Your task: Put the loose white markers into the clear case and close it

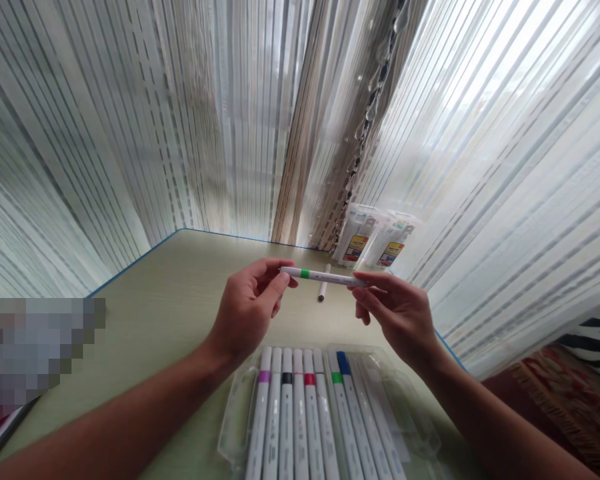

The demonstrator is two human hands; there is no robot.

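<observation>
Both my hands hold one white marker with a green band (320, 276) level above the pale green table (165, 293). My left hand (250, 308) pinches its left end between thumb and fingers. My right hand (397, 312) grips its right end with closed fingers. Below my hands lies a clear plastic tray (235, 413) with several white markers (300, 413) side by side, banded purple, black, red, green and blue. A single white marker (323, 284) lies loose on the table just behind the held one.
Two clear marker packs (373, 240) lean at the table's back right corner against striped sheer curtains (130, 133). A blurred patch (30, 347) covers the left edge. A red patterned fabric (560, 393) lies to the right, off the table.
</observation>
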